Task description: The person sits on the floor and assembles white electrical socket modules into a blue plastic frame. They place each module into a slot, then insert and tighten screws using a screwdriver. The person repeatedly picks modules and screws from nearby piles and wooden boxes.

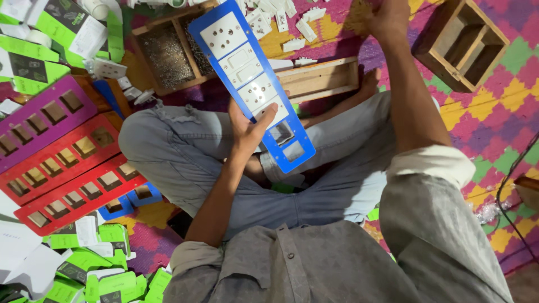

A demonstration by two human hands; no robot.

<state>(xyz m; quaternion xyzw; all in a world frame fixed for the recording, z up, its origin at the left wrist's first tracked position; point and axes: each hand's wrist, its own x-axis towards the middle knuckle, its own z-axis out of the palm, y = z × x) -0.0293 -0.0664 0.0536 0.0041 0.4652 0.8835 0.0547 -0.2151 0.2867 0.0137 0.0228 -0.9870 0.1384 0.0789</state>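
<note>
Hemming the seated person in on the left are stacked red and purple slotted plastic plates [62,168], while bare patterned mat [494,118] is lying open rightward. A long blue plastic switch plate [252,84] is being gripped above the lap by the left hand [250,126]; the right hand [387,17] is being stretched well beyond it, its grip impossible to tell.

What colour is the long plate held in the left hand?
Blue plate, with white switch modules fitted; seen in the head view.
</note>
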